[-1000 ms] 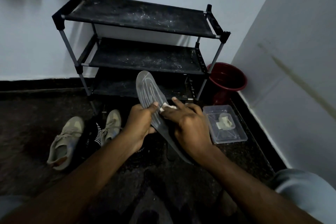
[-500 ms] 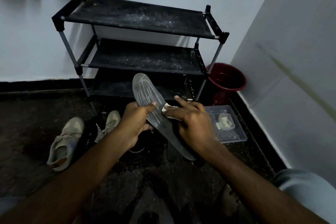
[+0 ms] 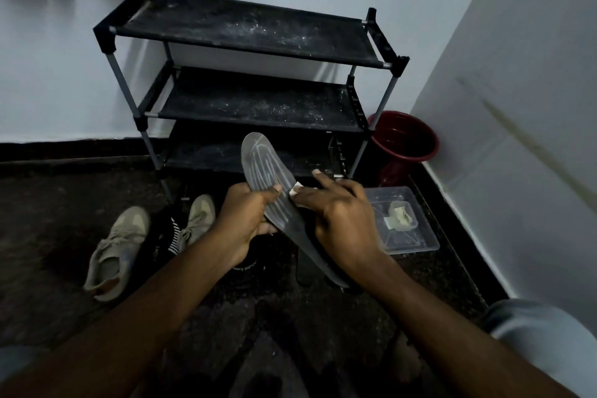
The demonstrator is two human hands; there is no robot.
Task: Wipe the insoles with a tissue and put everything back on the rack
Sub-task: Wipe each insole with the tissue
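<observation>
Matt grey insole (image 3: 263,168), dusty black fabric rack (image 3: 248,32) w/ metal poles, clear plastic box (image 3: 420,236)

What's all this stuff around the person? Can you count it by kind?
Tan shoes: 2
Insole: 1
Tissue: 1
Shoe rack: 1
Red bucket: 1
Clear box: 1
Total: 7
Dark things on the floor are too dim to count.

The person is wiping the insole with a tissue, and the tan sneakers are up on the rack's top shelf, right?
Not quite. The head view shows the tan sneakers lying on the floor in front of the rack, not on its top shelf. The rest is right: the right hand rubs a tissue on the insole, which the left hand holds.
</observation>
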